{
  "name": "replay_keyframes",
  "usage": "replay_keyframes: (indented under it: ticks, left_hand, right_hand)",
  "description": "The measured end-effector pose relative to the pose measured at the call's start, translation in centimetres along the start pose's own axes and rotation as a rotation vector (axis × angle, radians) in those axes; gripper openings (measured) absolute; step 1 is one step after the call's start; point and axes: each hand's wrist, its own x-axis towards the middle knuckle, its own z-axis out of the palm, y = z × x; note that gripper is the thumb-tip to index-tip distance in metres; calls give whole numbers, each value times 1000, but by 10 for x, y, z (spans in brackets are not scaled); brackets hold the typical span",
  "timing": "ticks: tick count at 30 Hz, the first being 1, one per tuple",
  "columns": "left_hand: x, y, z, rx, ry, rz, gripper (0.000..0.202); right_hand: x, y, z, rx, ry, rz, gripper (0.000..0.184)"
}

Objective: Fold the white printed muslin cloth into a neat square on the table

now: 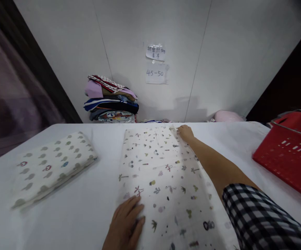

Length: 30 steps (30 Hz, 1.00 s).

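Note:
A long white cloth [163, 180] printed with small palm trees, pineapples and leaves lies spread on the table, running from the near edge to the far side. On its left edge, close to me, rests my left hand [127, 222], open, the fingers laid over the fabric. My right arm reaches across the cloth's right side. At the far right corner, my right hand [185, 133] has its fingers bent together on the cloth's edge; the fingertips are small and partly hidden. To the left lies a folded white cloth [59, 165] with grey-green tree prints.
A white-covered table [88, 218] lies under everything. A red plastic basket [291, 149] stands at the right. Behind the table, a stack of folded fabrics [111, 100] leans near the wall, and a pink bundle [228, 116] shows farther right. Handwritten paper signs [157, 73] hang above.

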Motion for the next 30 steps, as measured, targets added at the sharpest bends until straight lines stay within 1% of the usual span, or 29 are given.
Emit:
replay_keyframes:
  ticks: [4, 6, 7, 9, 12, 15, 19, 24, 27, 30]
  left_hand:
    - [-2, -2, 3, 8, -22, 23, 31]
    - [-3, -4, 4, 9, -29, 16, 32]
    - [-4, -4, 5, 6, -28, 11, 33]
    - [-4, -3, 5, -5, -25, 0, 33]
    - [-5, -3, 5, -18, -22, -18, 31]
    - [-5, -3, 7, -8, -20, -23, 30]
    - [-7, -5, 8, 6, -18, -14, 31]
    - [-6, -5, 8, 9, -8, 13, 33]
    - [-4, -4, 6, 15, 2, 16, 32]
    - [-1, -3, 4, 20, 9, 30, 31]
  right_hand:
    - [-9, -15, 4, 61, -95, -123, 23]
    - [-16, -18, 5, 102, -141, -173, 23]
    - [-18, -17, 5, 116, -148, -174, 25]
    - [-18, -11, 4, 124, -118, -114, 31]
    - [-9, 5, 3, 87, -42, 68, 40]
    - [1, 18, 7, 50, -51, 190, 36]
    - [9, 26, 17, 37, -116, 218, 32]
    - [17, 35, 23, 54, -134, 257, 27]
    - [21, 40, 26, 89, -105, 274, 26]
    - [22, 46, 28, 142, -27, 330, 33]
